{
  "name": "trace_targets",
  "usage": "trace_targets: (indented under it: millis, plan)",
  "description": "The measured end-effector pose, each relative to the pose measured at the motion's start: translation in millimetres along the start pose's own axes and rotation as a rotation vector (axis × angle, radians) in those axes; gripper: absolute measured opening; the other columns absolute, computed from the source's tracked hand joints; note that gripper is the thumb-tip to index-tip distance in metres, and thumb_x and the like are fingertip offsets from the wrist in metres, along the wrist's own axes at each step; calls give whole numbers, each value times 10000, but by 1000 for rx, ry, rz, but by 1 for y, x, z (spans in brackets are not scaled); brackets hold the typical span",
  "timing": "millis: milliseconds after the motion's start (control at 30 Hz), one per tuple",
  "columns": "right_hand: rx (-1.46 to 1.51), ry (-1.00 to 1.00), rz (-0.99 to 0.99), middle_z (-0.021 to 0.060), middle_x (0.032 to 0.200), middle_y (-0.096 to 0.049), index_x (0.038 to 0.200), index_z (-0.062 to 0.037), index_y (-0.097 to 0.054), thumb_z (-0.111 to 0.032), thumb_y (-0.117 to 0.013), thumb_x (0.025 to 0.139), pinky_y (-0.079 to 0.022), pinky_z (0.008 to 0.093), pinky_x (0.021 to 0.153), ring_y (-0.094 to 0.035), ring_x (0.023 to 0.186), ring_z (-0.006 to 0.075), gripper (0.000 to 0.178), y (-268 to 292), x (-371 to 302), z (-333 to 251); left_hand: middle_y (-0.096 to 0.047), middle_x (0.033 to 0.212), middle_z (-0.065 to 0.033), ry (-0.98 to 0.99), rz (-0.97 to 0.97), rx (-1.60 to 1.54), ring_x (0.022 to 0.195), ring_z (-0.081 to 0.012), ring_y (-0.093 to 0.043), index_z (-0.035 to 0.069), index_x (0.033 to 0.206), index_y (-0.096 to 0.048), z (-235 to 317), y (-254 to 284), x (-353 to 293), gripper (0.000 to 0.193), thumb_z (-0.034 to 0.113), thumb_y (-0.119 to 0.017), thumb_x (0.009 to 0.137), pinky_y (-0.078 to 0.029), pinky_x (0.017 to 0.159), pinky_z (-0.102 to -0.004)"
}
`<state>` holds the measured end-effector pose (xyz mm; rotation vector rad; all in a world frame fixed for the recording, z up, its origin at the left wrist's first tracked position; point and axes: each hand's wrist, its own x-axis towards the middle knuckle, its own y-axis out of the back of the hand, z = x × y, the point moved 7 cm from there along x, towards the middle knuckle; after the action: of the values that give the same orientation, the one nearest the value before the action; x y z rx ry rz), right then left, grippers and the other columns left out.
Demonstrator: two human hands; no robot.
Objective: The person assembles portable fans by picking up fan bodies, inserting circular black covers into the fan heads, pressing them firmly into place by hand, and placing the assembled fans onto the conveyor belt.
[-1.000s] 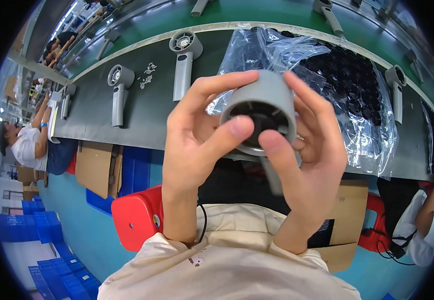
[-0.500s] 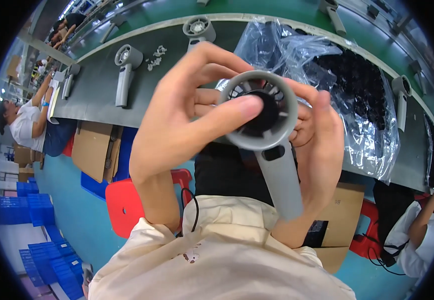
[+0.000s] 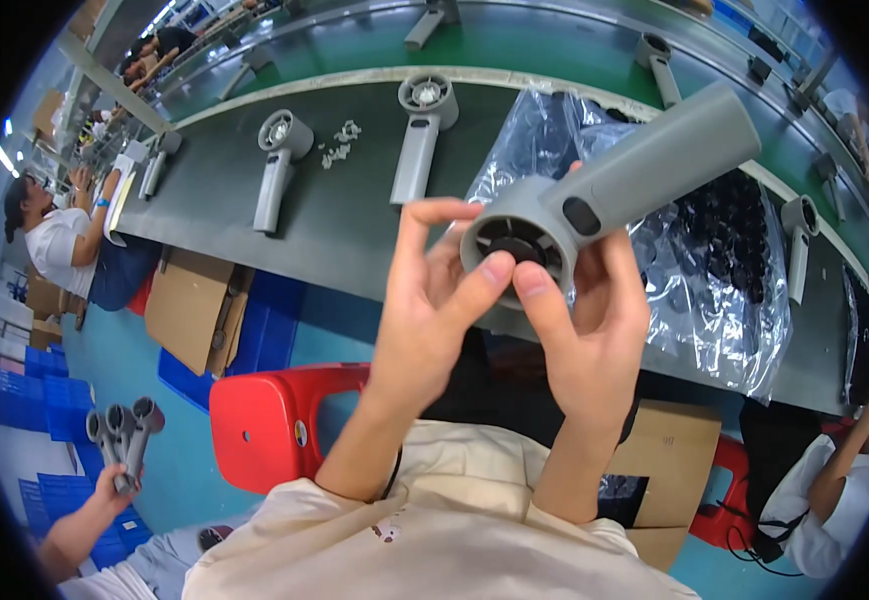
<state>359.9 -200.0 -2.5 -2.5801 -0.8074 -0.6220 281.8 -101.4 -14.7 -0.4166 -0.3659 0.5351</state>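
Observation:
A grey handheld fan [image 3: 670,165] is held up over the bench edge, its handle pointing to the upper right. My left hand [image 3: 420,325] grips the left side of the round fan head. My right hand [image 3: 600,345] clasps the other side near the handle's base. Both thumbs press on the black round cap [image 3: 517,246] in the middle of the head. The fingers behind the head are partly hidden. Beyond my hands, a clear plastic bag [image 3: 695,345] holding many black round parts [image 3: 730,230] lies on the bench.
Two grey fans [image 3: 273,190] [image 3: 417,155] lie on the dark bench [image 3: 215,190] beside small white pieces [image 3: 340,148]. Another fan [image 3: 800,240] lies right. A co-worker's hand [image 3: 110,490] holds several fans at lower left. A red stool [image 3: 265,430] and cardboard [image 3: 190,310] stand below.
The fan has been turned over, its handle swinging from pointing down to pointing upper right. Now both thumbs meet on the black cap. A co-worker's hand with fans has appeared at lower left.

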Motion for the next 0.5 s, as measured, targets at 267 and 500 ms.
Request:
trace_targets:
  millis: [267,500]
  plan:
    - [-113,-23,-14,138,1101,-547,1188,79,-470,15,-701,723,-395,315,950,-541,1048,200,523,1,0,-13,-447,1266,-193,-15,-227,16,1178,-253,-454,13,1303,-362,17,-1,22,606,67,-673,786,-377,984,-359]
    - [-223,125,-60,168,1142,-533,1151,118,-512,43,-694,715,-392,328,954,-520,1073,219,479,-4,3,-20,-487,1227,-147,-167,-226,112,1127,-203,-476,-100,1244,-454,13,4,20,506,52,-656,807,-389,949,-306]
